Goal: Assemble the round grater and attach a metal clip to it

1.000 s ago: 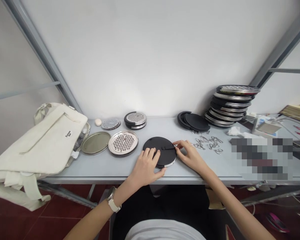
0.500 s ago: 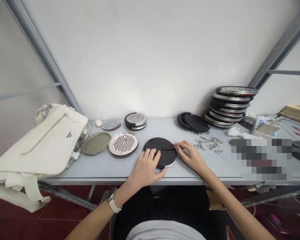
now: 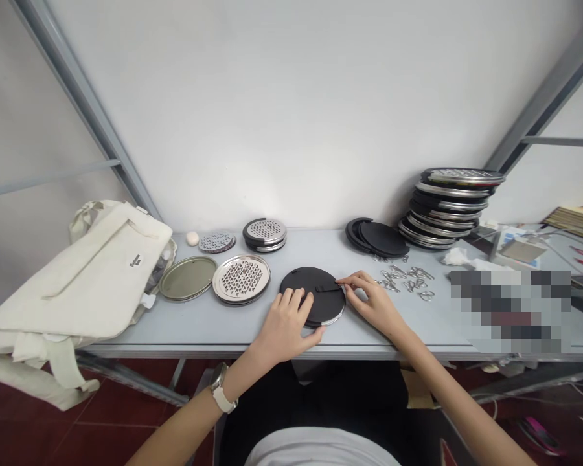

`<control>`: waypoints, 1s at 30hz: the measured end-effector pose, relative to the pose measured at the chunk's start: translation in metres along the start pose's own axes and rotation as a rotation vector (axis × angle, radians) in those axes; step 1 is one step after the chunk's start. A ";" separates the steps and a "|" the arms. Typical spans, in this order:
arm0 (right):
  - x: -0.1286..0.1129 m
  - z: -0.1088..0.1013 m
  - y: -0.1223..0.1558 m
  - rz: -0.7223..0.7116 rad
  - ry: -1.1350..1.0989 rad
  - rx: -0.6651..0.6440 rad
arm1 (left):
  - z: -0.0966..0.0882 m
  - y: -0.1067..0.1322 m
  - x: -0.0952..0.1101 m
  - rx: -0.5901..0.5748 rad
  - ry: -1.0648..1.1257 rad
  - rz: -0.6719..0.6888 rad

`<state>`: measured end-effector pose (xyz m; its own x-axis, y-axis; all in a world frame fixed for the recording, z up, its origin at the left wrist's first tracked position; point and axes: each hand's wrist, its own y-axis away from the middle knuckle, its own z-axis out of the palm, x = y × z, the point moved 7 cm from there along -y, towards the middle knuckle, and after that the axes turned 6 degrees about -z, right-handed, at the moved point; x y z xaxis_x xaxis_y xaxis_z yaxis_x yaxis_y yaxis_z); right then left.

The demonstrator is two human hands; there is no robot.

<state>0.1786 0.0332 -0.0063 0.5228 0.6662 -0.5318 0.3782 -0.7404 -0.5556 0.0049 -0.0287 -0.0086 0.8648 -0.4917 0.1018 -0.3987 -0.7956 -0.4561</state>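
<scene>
A round black disc (image 3: 315, 294) with a silver strip on its near-right rim lies flat on the table before me. My left hand (image 3: 287, 320) holds it down from the near left, fingers bent over its top and thumb by the near edge. At the disc's right edge, beside a thin slot with a small tab, the thumb and forefinger of my right hand (image 3: 366, 298) are pinched together. Whatever is between those fingertips is too small to name. Just right of that hand, several metal clips (image 3: 391, 275) lie loose.
Perforated metal grater discs (image 3: 241, 279) and an olive round lid (image 3: 188, 278) lie to the left, near a cream bag (image 3: 87, 272). Behind stand a short grater stack (image 3: 265, 232), black round parts (image 3: 383, 238) and a tall leaning stack (image 3: 449, 207).
Both hands keep their places on the black disc. The right fingertips have shifted very slightly at its edge, and the whole view has moved a touch.
</scene>
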 end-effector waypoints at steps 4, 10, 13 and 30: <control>-0.001 -0.001 -0.001 -0.001 -0.008 0.002 | 0.001 0.000 -0.001 -0.011 0.000 -0.004; -0.001 -0.001 0.000 -0.017 0.000 0.013 | 0.001 0.000 -0.001 -0.015 0.000 -0.004; -0.001 0.000 0.000 -0.021 -0.002 0.007 | 0.001 0.000 0.000 -0.006 0.000 -0.001; 0.003 0.002 0.001 -0.025 -0.014 0.016 | 0.000 0.001 0.000 -0.012 0.004 -0.002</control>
<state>0.1789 0.0344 -0.0094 0.5024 0.6856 -0.5269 0.3784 -0.7222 -0.5789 0.0047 -0.0289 -0.0092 0.8644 -0.4915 0.1059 -0.4007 -0.8007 -0.4452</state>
